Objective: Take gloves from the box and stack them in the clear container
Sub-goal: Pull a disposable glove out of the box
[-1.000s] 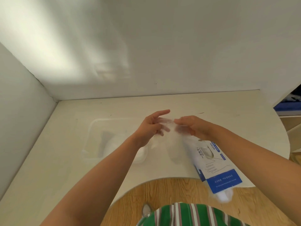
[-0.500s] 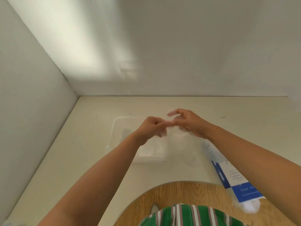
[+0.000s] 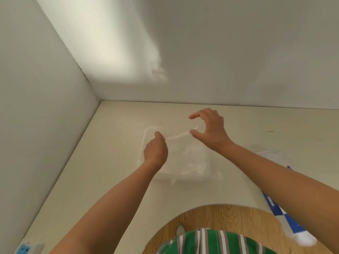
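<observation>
Left grip (image 3: pixel 156 150) pinches a clear glove (image 3: pixel 178 135). Its long axis rises rightward to the right grip (image 3: pixel 211 132), thumb and fingers apart. Clear container (image 3: pixel 143 142) beneath, cream desk (image 3: pixel 88 180), white walls (image 3: pixel 220 52).

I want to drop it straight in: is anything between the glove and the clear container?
Nothing visible. The glove, pinched by the left hand and running to the right hand, hangs over the open clear container, with other gloves lying in it.

cream desk (image 3: pixel 113 162), blue-and-white box (image 3: pixel 280 213), see-through container (image 3: pixel 145 142), green shirt (image 3: pixel 211 242) with white and reddish stripes, wood-grain floor (image 3: pixel 211 217)
</observation>
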A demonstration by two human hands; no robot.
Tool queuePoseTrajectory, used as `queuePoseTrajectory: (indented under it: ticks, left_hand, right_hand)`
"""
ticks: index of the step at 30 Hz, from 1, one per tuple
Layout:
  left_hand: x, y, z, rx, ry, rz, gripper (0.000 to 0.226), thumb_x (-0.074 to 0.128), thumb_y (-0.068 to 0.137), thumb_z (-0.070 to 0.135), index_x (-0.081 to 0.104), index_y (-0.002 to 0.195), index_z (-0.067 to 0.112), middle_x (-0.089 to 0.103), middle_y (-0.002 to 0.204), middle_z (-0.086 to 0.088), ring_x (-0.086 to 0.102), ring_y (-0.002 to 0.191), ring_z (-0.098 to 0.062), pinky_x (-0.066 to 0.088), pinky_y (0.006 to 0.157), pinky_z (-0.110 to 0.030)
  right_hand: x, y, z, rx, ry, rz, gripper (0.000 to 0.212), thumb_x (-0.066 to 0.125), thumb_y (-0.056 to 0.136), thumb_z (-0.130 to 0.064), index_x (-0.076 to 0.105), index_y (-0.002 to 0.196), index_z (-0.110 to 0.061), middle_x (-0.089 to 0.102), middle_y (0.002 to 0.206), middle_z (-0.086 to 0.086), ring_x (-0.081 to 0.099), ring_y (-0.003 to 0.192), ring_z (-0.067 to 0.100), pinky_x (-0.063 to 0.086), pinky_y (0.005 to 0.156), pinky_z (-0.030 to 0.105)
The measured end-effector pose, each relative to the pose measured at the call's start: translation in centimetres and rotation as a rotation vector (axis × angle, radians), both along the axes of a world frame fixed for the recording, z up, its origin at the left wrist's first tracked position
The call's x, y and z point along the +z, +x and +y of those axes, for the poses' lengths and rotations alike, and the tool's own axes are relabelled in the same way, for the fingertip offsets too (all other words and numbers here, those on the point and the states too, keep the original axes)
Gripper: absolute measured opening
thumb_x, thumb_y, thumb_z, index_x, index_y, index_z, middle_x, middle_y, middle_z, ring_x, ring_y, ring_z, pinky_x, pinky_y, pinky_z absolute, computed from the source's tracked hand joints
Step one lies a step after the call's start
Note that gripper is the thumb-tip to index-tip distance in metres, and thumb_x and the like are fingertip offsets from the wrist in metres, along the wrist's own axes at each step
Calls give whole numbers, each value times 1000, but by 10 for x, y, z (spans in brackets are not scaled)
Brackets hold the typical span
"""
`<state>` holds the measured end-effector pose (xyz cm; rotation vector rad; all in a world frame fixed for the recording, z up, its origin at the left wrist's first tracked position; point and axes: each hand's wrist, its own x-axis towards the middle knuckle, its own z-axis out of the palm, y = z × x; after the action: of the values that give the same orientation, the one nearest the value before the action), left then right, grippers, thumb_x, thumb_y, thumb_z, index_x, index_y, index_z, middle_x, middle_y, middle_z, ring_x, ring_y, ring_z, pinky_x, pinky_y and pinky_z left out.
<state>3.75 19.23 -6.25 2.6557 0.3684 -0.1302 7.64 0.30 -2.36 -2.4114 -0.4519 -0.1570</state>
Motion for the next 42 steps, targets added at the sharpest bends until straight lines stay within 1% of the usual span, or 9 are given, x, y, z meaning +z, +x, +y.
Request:
queuePoseTrajectory:
  ticks: [4,11,16,19,23,26,33,38,42]
  left_hand:
    - [-4,-4,-3,65,-17,92,22,31,95,2,36,116,5,59,89,-10,56,76,-28,41,61,-35]
    - [-15,-5,8,21,77,186,35,44,90,-6,32,122,1,55,100,-13,58,82,-28,43,64,-32]
    - [-26,2,8,-416,299,-303,38,61,61,-15,56,93,6,50,90,-10,47,70,-22,42,56,-32]
    - [-30,7,0,-520,140,56,32,58,82,-4,52,112,7,51,107,-12,58,91,-30,46,67,-35]
    - [-57,12,11,-388,129,635,102,74,83,28,1,153,30,14,148,-13,42,128,-35,44,99,-39]
    - [-62,13,17,-348,84,663,113,74,83,22,-15,151,41,-6,157,-12,28,139,-37,35,109,-42]
    - [-53,14,16,-261,4,679,100,67,89,31,-9,154,31,6,159,-14,35,137,-38,40,107,-44]
    - [-16,12,6,-219,251,68,37,55,92,37,54,124,20,62,112,-2,62,93,-24,47,73,-33]
    - [20,14,-40,-134,78,-302,22,50,95,34,55,111,20,65,90,2,60,78,-21,38,64,-30]
  right_hand:
    - [-19,-17,33,214,-179,210,27,65,88,-25,61,115,-21,53,112,0,56,86,16,50,83,38]
    - [-82,-24,55,223,-655,614,84,63,91,-42,9,155,-29,23,148,12,48,122,30,48,93,39]
    - [-95,-23,59,256,-691,619,94,69,86,-37,5,155,-29,19,147,12,48,118,29,49,86,36]
    - [-97,-23,61,269,-707,618,97,70,84,-36,3,154,-26,18,147,14,48,117,30,51,86,39]
    - [-95,-23,55,228,-667,679,115,77,79,-40,-9,154,-26,13,152,12,47,122,31,49,93,39]
    - [-94,-21,54,167,-680,730,118,77,78,-42,-9,154,-14,8,155,13,50,121,32,48,96,38]
    - [-80,-18,55,204,-649,829,106,72,83,-39,-2,155,-12,11,155,14,48,124,31,48,97,36]
    - [-44,-16,43,180,-367,480,37,60,93,-32,61,125,-14,56,121,6,57,108,23,48,92,36]
    - [-12,-14,4,61,15,129,15,57,93,-20,71,93,-16,61,83,-4,51,71,6,47,71,31]
